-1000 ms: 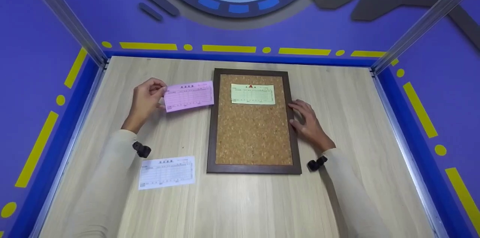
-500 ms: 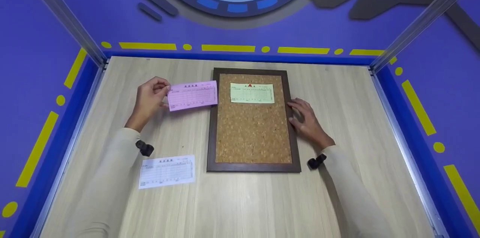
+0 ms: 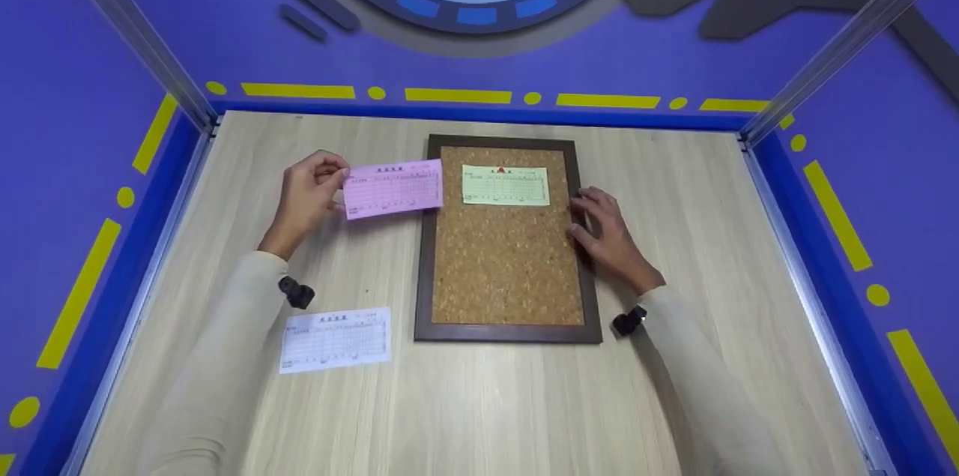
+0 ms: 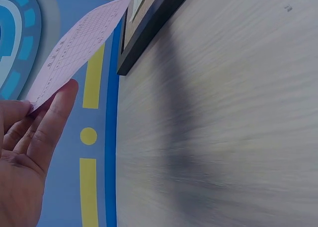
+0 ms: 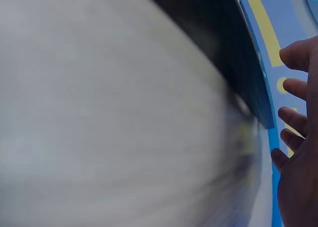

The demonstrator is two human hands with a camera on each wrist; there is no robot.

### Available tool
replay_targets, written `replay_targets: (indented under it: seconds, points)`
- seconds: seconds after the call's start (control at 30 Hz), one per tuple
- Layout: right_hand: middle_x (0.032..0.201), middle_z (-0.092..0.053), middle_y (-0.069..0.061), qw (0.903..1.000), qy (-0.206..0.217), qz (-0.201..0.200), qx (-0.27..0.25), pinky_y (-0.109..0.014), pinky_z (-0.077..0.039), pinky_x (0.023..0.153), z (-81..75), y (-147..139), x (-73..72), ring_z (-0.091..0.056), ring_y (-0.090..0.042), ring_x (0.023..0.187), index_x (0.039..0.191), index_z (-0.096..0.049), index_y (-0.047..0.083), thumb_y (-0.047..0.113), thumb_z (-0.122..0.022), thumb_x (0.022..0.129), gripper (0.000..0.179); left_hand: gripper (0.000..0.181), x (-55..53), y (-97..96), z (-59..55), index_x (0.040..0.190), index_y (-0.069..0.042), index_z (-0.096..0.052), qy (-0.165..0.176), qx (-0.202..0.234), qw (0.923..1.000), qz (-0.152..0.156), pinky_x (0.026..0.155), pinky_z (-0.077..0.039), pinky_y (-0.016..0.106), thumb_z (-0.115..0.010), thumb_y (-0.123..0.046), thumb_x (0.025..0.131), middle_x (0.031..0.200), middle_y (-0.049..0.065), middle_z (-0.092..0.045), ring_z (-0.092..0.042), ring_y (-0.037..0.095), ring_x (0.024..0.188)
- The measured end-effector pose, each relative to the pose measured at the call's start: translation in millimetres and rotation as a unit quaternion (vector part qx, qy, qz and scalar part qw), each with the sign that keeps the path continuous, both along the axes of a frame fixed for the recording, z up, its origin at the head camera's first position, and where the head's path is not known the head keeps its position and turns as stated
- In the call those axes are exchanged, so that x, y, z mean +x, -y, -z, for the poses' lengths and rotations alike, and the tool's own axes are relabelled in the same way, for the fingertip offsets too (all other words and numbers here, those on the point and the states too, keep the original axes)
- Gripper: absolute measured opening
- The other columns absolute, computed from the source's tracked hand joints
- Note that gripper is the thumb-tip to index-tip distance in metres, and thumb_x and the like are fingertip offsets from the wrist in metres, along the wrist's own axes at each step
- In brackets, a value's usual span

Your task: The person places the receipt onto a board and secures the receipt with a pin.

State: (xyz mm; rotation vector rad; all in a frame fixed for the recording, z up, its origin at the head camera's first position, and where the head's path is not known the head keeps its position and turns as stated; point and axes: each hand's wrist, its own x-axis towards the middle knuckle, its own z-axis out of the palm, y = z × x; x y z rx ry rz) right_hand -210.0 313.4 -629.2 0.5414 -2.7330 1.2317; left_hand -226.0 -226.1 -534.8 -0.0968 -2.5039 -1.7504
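Note:
A pink printed paper slip (image 3: 393, 190) is pinched at its left end by my left hand (image 3: 307, 195). The slip is held above the table, and its right end overlaps the left frame of the corkboard (image 3: 506, 266). In the left wrist view the pink slip (image 4: 77, 50) bends upward from the thumb and fingers. My right hand (image 3: 610, 240) is at the board's right edge, fingers spread and relaxed, with fingertips over the brown frame. In the right wrist view the fingers (image 5: 293, 120) hold nothing. A green slip (image 3: 506, 186) is fixed near the board's top by a red pin (image 3: 501, 169).
A white printed slip (image 3: 336, 341) lies on the wooden table (image 3: 509, 408), left of the board's lower corner. Blue-purple panels (image 3: 479, 71) with yellow markings enclose the table at the back and sides. Each wrist wears a small black camera (image 3: 297, 292).
My left hand has carried the pink slip a little to the right, so it now overlaps the board's frame. The right hand has lifted slightly from the frame's edge and shifted inward.

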Motion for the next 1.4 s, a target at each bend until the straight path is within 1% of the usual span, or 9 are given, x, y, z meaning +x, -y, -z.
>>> replay_targets:
  seconds: [0.2, 0.37, 0.53, 0.7, 0.83, 1.0, 1.2, 1.3, 1.4]
  points:
    - [0.163, -0.05, -0.019, 0.9998, 0.001, -0.017, -0.008, -0.062, -0.024, 0.131, -6.3, 11.8, -1.9, -0.032, -0.038, 0.161, 0.149, -0.063, -0.003, 0.01, -0.074, 0.102, 0.05, 0.012, -1.8, -2.2, -0.4, 0.119, 0.001, -0.07, -0.01, -0.001, 0.9999, 0.004, 0.061, -0.066, 0.038, -0.067, -0.007, 0.11, 0.104, 0.018, -0.074, -0.069, 0.018, 0.087]
    - [0.163, -0.05, -0.022, 0.9995, 0.002, -0.029, -0.012, -0.059, -0.027, 0.13, -10.8, 21.9, -4.3, -0.034, -0.037, 0.16, 0.151, -0.062, -0.004, 0.007, -0.073, 0.103, 0.05, 0.012, -2.5, -3.9, -2.0, 0.118, 0.001, -0.07, -0.013, 0.0, 0.9999, 0.006, 0.06, -0.065, 0.034, -0.067, -0.007, 0.11, 0.104, 0.018, -0.074, -0.07, 0.018, 0.087]
    - [0.161, -0.052, -0.026, 0.9986, -0.011, -0.046, -0.022, -0.06, -0.027, 0.13, -14.1, 33.4, -5.7, -0.037, -0.039, 0.159, 0.15, -0.062, -0.006, 0.009, -0.075, 0.104, 0.049, 0.012, -2.8, -6.0, -4.6, 0.117, 0.004, -0.07, -0.016, 0.012, 0.9998, 0.01, 0.057, -0.063, 0.03, -0.068, -0.004, 0.109, 0.104, 0.02, -0.074, -0.07, 0.017, 0.084]
    - [0.158, -0.056, -0.022, 0.9968, -0.02, -0.067, -0.038, -0.061, -0.028, 0.129, -16.1, 47.8, -6.4, -0.04, -0.04, 0.156, 0.145, -0.066, -0.005, 0.01, -0.076, 0.104, 0.045, 0.013, -1.8, -8.5, -5.8, 0.117, 0.005, -0.071, -0.016, 0.015, 0.9997, 0.011, 0.056, -0.062, 0.026, -0.069, -0.005, 0.109, 0.105, 0.022, -0.075, -0.07, 0.017, 0.084]
    - [0.157, -0.057, -0.019, 0.996, -0.017, -0.077, -0.042, -0.061, -0.031, 0.127, -17.7, 59.7, -6.6, -0.043, -0.038, 0.154, 0.143, -0.068, -0.003, 0.009, -0.077, 0.103, 0.043, 0.014, -1.2, -10.6, -5.3, 0.117, 0.006, -0.07, -0.016, 0.024, 0.9995, 0.014, 0.056, -0.062, 0.028, -0.069, -0.006, 0.109, 0.105, 0.022, -0.074, -0.07, 0.018, 0.084]
    - [0.158, -0.056, -0.019, 0.9949, -0.012, -0.094, -0.034, -0.06, -0.033, 0.126, -22.2, 73.0, -7.1, -0.044, -0.036, 0.154, 0.143, -0.068, -0.003, 0.012, -0.079, 0.103, 0.044, 0.012, -0.9, -15.0, -5.1, 0.116, 0.004, -0.07, -0.019, 0.028, 0.9993, 0.017, 0.056, -0.063, 0.029, -0.069, -0.005, 0.109, 0.104, 0.021, -0.074, -0.07, 0.016, 0.083]
    - [0.157, -0.055, -0.022, 0.992, -0.009, -0.119, -0.041, -0.058, -0.034, 0.127, -26.6, 86.5, -7.8, -0.045, -0.038, 0.154, 0.143, -0.067, -0.005, 0.015, -0.077, 0.104, 0.045, 0.01, 0.4, -20.8, -5.5, 0.114, 0.003, -0.071, -0.017, 0.031, 0.9992, 0.018, 0.057, -0.063, 0.031, -0.069, -0.005, 0.108, 0.104, 0.02, -0.074, -0.069, 0.016, 0.083]
    - [0.158, -0.055, -0.02, 0.9915, -0.002, -0.122, -0.045, -0.056, -0.035, 0.127, -29.8, 93.2, -5.9, -0.045, -0.036, 0.154, 0.144, -0.067, -0.004, 0.019, -0.077, 0.106, 0.046, 0.012, 1.2, -22.8, -6.7, 0.116, 0.004, -0.071, -0.015, 0.026, 0.9993, 0.021, 0.057, -0.063, 0.029, -0.069, -0.006, 0.109, 0.105, 0.02, -0.074, -0.069, 0.017, 0.085]
    - [0.158, -0.057, -0.02, 0.9909, -0.009, -0.125, -0.048, -0.058, -0.037, 0.125, -31.8, 99.1, -5.6, -0.047, -0.036, 0.153, 0.143, -0.068, -0.004, 0.021, -0.078, 0.105, 0.046, 0.013, 0.7, -24.5, -6.9, 0.116, 0.004, -0.071, -0.017, 0.029, 0.9991, 0.024, 0.057, -0.063, 0.028, -0.069, -0.006, 0.109, 0.105, 0.019, -0.075, -0.069, 0.017, 0.085]
